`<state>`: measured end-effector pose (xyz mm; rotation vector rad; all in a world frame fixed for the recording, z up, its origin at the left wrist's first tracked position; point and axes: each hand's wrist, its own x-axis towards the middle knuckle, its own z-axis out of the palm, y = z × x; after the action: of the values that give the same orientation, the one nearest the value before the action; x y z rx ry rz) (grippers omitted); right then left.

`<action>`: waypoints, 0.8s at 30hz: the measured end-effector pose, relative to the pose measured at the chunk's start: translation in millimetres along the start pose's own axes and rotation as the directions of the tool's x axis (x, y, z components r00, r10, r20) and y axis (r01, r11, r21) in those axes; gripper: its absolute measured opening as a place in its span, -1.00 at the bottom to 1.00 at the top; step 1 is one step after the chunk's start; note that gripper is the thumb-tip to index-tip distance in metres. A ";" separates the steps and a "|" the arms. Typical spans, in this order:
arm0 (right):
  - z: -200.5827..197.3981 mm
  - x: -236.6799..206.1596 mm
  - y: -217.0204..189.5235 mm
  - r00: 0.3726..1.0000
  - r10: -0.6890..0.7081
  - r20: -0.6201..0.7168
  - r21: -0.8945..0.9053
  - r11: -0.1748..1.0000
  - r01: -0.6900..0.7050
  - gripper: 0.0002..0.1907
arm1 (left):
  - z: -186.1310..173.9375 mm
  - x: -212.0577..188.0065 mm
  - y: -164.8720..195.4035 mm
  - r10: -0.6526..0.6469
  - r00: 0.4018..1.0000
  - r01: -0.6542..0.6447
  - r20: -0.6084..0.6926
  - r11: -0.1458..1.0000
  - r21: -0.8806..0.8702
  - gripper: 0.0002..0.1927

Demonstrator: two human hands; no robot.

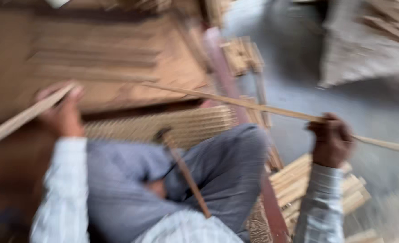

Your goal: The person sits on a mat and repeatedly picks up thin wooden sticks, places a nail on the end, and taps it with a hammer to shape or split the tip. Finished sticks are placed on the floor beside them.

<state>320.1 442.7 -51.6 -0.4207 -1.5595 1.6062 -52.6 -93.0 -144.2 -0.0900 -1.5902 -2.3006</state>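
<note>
The picture is blurred by motion. My right hand (330, 140) is closed around a long thin wooden strip (235, 102) that runs from the upper middle out past the right edge. My left hand (63, 112) grips a second, wider wooden strip (15, 122) slanting down to the left edge. Both arms wear light checked sleeves. My bent knees in grey trousers (217, 166) fill the lower middle, and a hammer with a wooden handle (186, 173) rests on my lap.
A brown flat wooden panel (109, 58) lies ahead of me, with a ribbed woven mat (181, 126) under its near edge. Stacks of cut wooden sticks (298, 184) sit by my right side; more pieces (242, 54) lie farther off on the grey floor.
</note>
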 end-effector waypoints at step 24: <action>366.0 -43.2 -45.6 0.765 -0.069 0.640 0.012 0.997 0.079 -0.82 | 118.2 -39.1 196.1 0.048 0.706 0.119 0.707 0.975 -0.185 -0.78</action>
<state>91.6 164.9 40.3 0.2271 -2.0572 1.7763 28.8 -36.7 65.9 -1.1471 -1.6239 -2.6287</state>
